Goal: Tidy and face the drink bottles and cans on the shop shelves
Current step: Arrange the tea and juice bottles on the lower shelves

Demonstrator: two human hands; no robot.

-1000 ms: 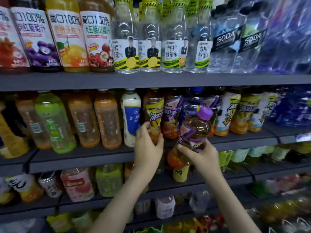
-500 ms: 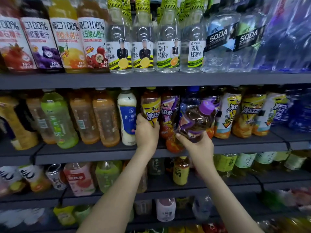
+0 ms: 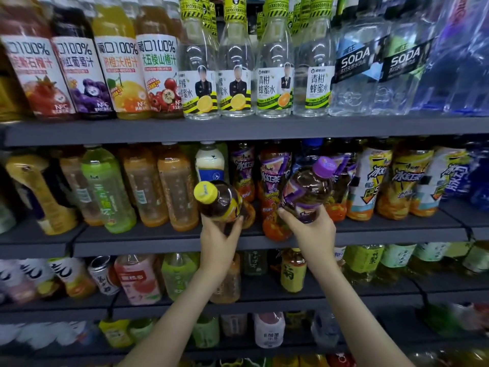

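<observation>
My left hand (image 3: 218, 234) grips the base of a yellow-capped iced tea bottle (image 3: 219, 200), tipped out of the middle shelf with its cap leaning toward me and to the left. My right hand (image 3: 311, 231) grips the bottom of a purple-capped tea bottle (image 3: 308, 189), tilted with its cap up and to the right, held in front of the row. Between the two hands a purple-labelled iced tea bottle (image 3: 272, 178) stands on the middle shelf (image 3: 158, 238).
Green and orange tea bottles (image 3: 105, 189) and a white milk-tea bottle (image 3: 210, 162) stand left of my hands; yellow iced tea bottles (image 3: 407, 181) stand right. Juice, honey water (image 3: 238, 70) and soda bottles fill the top shelf. Lower shelves hold cans and small bottles.
My left hand has pulled the yellow-capped bottle off the middle shelf and tipped it toward me. The right hand keeps holding the purple-capped bottle, lifted slightly higher.
</observation>
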